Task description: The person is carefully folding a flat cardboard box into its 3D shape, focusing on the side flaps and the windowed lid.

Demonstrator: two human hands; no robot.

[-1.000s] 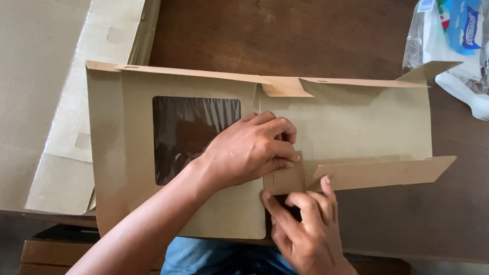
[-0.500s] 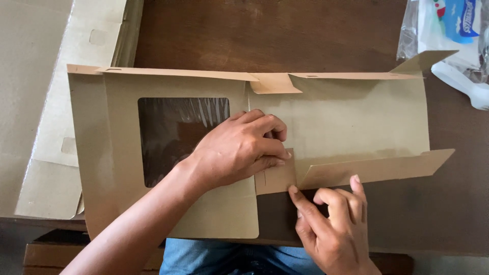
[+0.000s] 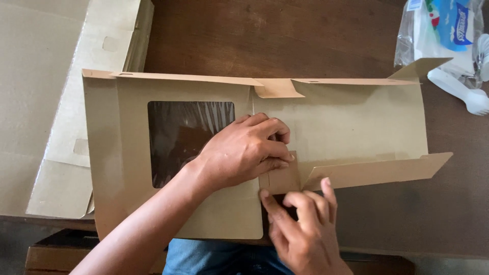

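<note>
A flat brown cardboard box blank [image 3: 351,125] with a clear plastic window [image 3: 178,135] lies open on a dark wooden table [image 3: 285,35]. My left hand [image 3: 244,150] presses down on its middle by the fold, fingers curled against a small tab [image 3: 281,178]. My right hand [image 3: 303,229] is at the near edge, its fingertips touching the underside of that tab where the long side flap [image 3: 377,170] begins. The side flaps along the far edge stand partly raised.
A stack of flat cardboard blanks [image 3: 61,102] lies at the left. At the far right corner sit a clear plastic bag with a blue and white pack [image 3: 443,30] and a white plastic utensil [image 3: 458,91]. Brown boxes [image 3: 51,254] show below the table edge.
My right hand has shifted left and back under the tab. The left hand keeps pressing at the fold. The view has drifted slightly.
</note>
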